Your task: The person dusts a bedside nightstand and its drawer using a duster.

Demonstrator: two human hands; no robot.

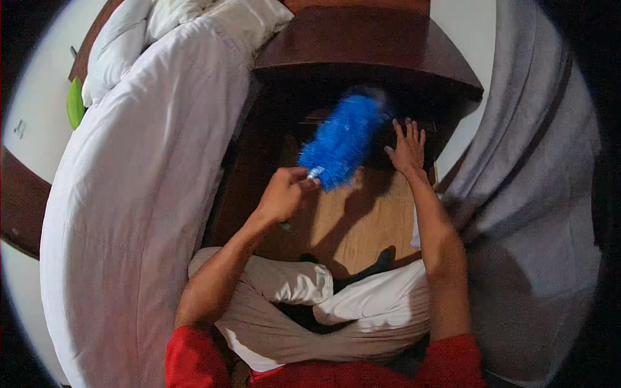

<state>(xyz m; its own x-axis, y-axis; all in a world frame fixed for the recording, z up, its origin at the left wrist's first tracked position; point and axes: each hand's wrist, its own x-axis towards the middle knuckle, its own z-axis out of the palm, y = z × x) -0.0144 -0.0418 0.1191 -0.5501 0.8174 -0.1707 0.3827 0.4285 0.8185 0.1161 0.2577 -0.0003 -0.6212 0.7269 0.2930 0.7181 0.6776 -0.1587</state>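
My left hand point(286, 192) grips the short handle of a fluffy blue duster point(345, 138). The duster's head points up and to the right, and motion blurs its far end. Beyond it is the dark recess under the top of a dark brown wooden nightstand point(373, 77). My right hand point(408, 149) holds nothing; its fingers are spread against the dark lower part of the nightstand, right of the duster. Whether its palm presses on the wood I cannot tell. Shadow hides most of the recess.
On the left runs a bed with a white cover point(145, 203) and pillows point(262, 22) at its head. A grey curtain point(524, 203) hangs on the right. The light wood floor point(373, 233) shows before my crossed legs point(310, 334). A green object point(75, 103) shows beyond the bed.
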